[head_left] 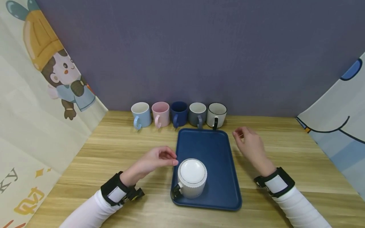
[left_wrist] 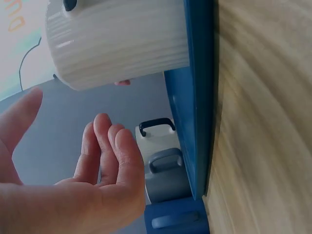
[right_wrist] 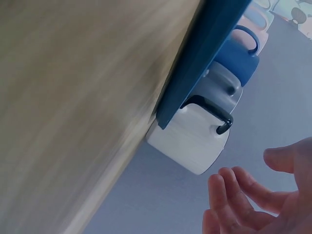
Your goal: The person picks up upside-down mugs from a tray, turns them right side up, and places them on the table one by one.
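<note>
An upside-down white ribbed mug point(head_left: 192, 179) with a dark handle stands at the near left of a blue tray point(head_left: 218, 158). My left hand point(head_left: 155, 161) hovers by the tray's left edge, fingers loosely bent and holding nothing. In the left wrist view a gap shows between the fingers point(left_wrist: 114, 151) and the mug point(left_wrist: 117, 41). Off the tray's right side is my right hand point(head_left: 251, 145), also holding nothing, its fingers relaxed. The nearest mug to it is white with a black rim and handle point(head_left: 212, 118), which the right wrist view shows beyond the fingers point(right_wrist: 229, 195).
Along the back wall stand upright mugs: light blue point(head_left: 144, 117), pink point(head_left: 163, 116), navy point(head_left: 181, 114) and grey point(head_left: 195, 117), beside the black-rimmed one. The tray's far edge lies just in front of the right-hand mugs. Wooden tabletop point(head_left: 119, 148) extends on both sides.
</note>
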`<action>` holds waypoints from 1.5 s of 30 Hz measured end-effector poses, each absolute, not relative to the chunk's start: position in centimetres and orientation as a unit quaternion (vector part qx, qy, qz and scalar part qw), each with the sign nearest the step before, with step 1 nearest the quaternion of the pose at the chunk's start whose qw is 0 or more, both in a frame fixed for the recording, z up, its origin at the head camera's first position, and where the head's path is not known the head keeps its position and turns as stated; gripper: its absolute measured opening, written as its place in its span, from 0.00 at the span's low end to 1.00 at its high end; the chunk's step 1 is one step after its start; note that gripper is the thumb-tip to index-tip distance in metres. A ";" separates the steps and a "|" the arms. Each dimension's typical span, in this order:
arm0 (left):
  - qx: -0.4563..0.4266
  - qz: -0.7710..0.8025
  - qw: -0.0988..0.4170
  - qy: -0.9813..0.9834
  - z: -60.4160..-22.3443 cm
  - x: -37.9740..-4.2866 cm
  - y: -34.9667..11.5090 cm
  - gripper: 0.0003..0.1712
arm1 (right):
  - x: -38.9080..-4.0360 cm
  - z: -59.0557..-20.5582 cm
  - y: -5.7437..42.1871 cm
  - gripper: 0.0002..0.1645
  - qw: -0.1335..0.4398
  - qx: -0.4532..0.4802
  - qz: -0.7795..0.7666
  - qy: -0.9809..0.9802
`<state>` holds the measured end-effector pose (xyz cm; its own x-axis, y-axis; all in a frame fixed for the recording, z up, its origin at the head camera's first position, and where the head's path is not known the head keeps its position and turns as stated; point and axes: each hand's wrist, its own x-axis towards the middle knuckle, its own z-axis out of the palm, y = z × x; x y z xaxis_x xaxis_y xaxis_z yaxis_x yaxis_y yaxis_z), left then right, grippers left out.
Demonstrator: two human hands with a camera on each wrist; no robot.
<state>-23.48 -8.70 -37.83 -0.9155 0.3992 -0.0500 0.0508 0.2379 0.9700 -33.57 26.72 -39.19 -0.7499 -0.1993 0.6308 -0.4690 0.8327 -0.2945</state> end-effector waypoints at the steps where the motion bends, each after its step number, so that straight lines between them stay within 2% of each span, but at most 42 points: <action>1: 0.149 0.598 0.152 0.773 -37.9 -23.3 -8.7 0.22 | -33.6 -39.2 26.6 0.13 0.303 0.185 0.223 -0.908; 19: 0.214 0.547 0.223 0.778 -38.5 -21.3 -8.2 0.20 | -33.4 -39.1 25.3 0.11 0.304 0.204 0.220 -0.904; 29: 0.221 0.512 0.229 0.798 -38.8 -20.7 -7.8 0.13 | -33.4 -39.1 24.4 0.12 0.291 0.204 0.220 -0.909; 39: 0.221 0.544 0.267 0.764 -39.5 -20.5 -7.5 0.10 | -33.2 -39.1 23.7 0.14 0.282 0.204 0.214 -0.913; 45: 0.223 0.591 0.288 0.720 -39.9 -20.2 -7.2 0.13 | -33.3 -39.2 23.4 0.15 0.274 0.206 0.212 -0.915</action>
